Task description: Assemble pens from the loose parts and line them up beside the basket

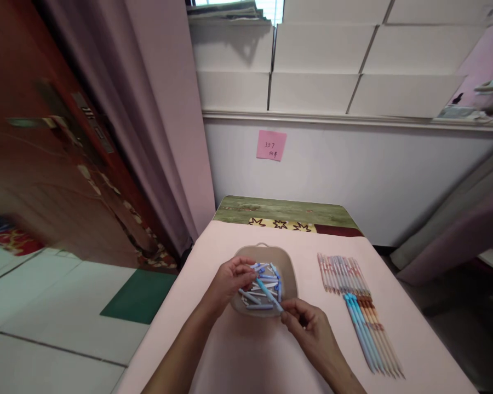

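A blue pen (268,293) is held at both ends above a beige basket (290,271). My left hand (232,279) pinches its upper left end, and my right hand (306,323) grips the lower right end. Inside the basket lie several loose white and blue pen parts (252,298). To the right, a row of clear pens with reddish marks (343,273) rests on the pink cloth. Nearer the front, blue pens (363,334) lie side by side with orange-brown pens (382,339).
The table bears a pink cloth (230,355), with a green patterned strip (283,210) bare at its far edge. A pink note (271,145) is stuck to the wall beyond. At left stand a purple curtain (148,109) and a brown door (36,164).
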{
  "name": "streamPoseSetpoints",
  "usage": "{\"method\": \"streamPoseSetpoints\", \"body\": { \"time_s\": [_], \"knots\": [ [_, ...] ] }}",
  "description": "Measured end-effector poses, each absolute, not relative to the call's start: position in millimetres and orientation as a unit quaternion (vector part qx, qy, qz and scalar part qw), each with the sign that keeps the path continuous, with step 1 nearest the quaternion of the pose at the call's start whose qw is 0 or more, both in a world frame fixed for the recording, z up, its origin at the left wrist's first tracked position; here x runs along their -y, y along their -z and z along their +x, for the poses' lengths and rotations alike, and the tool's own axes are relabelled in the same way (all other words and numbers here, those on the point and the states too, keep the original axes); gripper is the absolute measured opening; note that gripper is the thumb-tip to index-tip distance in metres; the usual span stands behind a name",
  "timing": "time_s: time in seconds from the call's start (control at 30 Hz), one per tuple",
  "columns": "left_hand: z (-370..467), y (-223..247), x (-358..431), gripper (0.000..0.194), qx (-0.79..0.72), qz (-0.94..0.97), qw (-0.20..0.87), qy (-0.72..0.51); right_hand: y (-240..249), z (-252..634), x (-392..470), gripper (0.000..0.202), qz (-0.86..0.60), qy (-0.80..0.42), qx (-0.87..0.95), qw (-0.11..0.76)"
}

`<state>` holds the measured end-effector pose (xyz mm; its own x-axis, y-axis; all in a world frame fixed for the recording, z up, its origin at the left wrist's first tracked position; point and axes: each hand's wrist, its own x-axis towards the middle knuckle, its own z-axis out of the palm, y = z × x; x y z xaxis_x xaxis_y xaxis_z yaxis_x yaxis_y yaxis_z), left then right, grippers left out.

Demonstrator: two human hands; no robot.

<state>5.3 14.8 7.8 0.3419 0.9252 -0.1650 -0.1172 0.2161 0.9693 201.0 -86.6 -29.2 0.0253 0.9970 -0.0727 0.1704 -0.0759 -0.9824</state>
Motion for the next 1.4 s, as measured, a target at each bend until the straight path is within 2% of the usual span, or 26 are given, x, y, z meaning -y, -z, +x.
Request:
{"method": "streamPoseSetpoints", "body": {
  "time_s": [0.27,0.77,0.9,1.03,1.17,1.27,1.4],
  "knots": [
    [12,-9,-11,0.034,-0.435,0.469,0.644,-0.420,27,196,88,0.034,-0.575,-0.471,0.503,0.441],
    [35,8,15,0.022,-0.453,0.491,0.607,-0.431,28,201,106,0.008,-0.650,-0.294,0.565,0.414],
    [45,8,21,0.029,-0.445,0.505,0.609,-0.419,35,207,117,0.008,-0.660,-0.252,0.572,0.418],
    [54,11,26,0.051,-0.457,0.516,0.584,-0.429,48,222,129,0.008,-0.678,-0.194,0.572,0.420],
    [44,27,43,0.047,-0.488,0.551,0.501,-0.455,66,255,141,0.019,-0.724,-0.125,0.536,0.415],
    [27,50,61,0.037,-0.503,0.601,0.469,-0.408,81,286,149,0.026,-0.781,-0.085,0.491,0.377],
    [9,83,79,0.032,-0.514,0.637,0.464,-0.340,96,317,154,0.027,-0.848,-0.080,0.454,0.261]
  ]
}}
